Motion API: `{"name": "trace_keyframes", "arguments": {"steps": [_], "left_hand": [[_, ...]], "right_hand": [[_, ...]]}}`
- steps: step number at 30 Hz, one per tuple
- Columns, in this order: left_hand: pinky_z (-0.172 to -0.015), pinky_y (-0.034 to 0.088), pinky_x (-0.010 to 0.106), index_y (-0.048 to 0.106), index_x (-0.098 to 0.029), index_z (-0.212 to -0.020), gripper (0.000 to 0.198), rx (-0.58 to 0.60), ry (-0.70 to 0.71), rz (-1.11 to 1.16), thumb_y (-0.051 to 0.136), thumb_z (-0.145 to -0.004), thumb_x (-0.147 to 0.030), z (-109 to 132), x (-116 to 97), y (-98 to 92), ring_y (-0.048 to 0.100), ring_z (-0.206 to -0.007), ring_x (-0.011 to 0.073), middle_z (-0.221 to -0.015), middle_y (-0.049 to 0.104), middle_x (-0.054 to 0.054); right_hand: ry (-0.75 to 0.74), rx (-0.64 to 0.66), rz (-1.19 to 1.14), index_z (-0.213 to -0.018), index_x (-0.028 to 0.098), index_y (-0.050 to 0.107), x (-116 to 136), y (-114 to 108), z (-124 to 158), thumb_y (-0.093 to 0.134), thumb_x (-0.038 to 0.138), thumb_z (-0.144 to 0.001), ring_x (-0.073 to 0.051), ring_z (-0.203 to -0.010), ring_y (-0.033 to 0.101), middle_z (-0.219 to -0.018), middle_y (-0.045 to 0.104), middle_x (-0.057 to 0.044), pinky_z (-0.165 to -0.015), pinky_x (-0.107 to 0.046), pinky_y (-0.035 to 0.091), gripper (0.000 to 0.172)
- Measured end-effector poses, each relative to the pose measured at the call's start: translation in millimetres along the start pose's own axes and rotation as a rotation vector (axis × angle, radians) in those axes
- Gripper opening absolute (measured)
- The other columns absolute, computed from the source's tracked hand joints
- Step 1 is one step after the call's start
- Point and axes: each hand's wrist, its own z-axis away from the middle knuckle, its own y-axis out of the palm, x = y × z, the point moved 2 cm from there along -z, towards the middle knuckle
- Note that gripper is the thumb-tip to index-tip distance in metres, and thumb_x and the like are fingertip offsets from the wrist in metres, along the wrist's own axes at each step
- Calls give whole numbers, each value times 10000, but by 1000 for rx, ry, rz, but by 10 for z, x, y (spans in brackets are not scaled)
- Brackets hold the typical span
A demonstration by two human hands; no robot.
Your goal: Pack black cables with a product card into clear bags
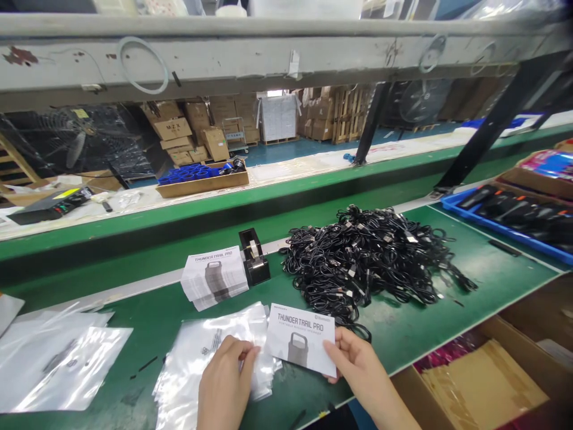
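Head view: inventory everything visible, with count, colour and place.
Workbench: one, green, foreground
Thunder Trail Pro leaflet: one, white, front centre
Leaflet stack: one, white, centre-left
Tape dispenser: one, black, beside stack
Plastic bags: two piles, clear, left and front
USB cables: many, black, centre-right
Tray: one, blue, right
Cardboard tray: one, brown, rear left
Open cartons: at least two, brown, right
Fans: two, dark, background
Stacked cartons: several, brown, background
Left hand: one, bare, at front bags
Right hand: one, bare, holding leaflet

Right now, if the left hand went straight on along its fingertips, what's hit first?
The left hand would probably meet the left edge of the white booklet held by the right hand. Depth is unclear: it might brush the clear bags below first, or pass under the booklet.
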Motion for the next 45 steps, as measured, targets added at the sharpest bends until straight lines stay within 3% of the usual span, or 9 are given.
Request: {"name": "trace_keyframes", "arguments": {"steps": [6, 17, 21, 34, 38, 45], "left_hand": [[-616, 443, 279, 599, -249, -720, 286, -8, 62, -22, 352, -829, -343, 16, -1, -42, 585, -670, 165, -738, 580, -3], [-638, 417, 307, 575, -239, -739, 197, 43, 9, 2, 419, -810, -336, 13, -2, -13, 549, -638, 155, -765, 551, -10], [-693, 402, 327, 580, -239, -715, 239, 58, 33, -5, 391, -823, -339, 7, -6, -24, 550, -742, 185, -757, 545, -1], [-608, 393, 291, 556, -236, -742, 287, -117, 117, 38, 313, -858, -337, 76, -33, 46, 518, -630, 158, -716, 517, -6], [-618, 394, 288, 538, -242, -739, 251, -153, 109, 72, 346, -852, -356, 99, -46, 55, 517, -641, 148, -742, 516, -11], [-624, 404, 289, 525, -249, -816, 208, -191, 83, 155, 370, -843, -385, 142, -37, 100, 522, -655, 146, -793, 520, -8]], "right_hand": [[-11, 18, 6, -806, 151, 515, -7, 76, 28, 562, 445, -749, -94, -468, 488, -598, 586, 5, -464, -220, 404, 302], [-66, 1, 68, -822, 155, 518, -94, 99, 99, 529, 404, -786, -106, -523, 479, -635, 566, 0, -484, -228, 416, 252], [-54, 11, 47, -816, 154, 524, -52, 79, 115, 521, 418, -788, -105, -527, 475, -637, 572, -3, -484, -223, 416, 266], [-40, -32, 19, -789, 161, 510, -52, 118, 77, 558, 444, -748, -117, -518, 501, -625, 577, -3, -468, -234, 423, 290], [-6, -25, 16, -753, 167, 488, -64, 121, 94, 567, 453, -734, -106, -469, 508, -586, 576, 9, -444, -228, 419, 297], [200, 73, 13, -749, 153, 476, -96, 140, 156, 590, 516, -669, -104, -396, 545, -494, 589, 22, -363, -185, 417, 389]]}}
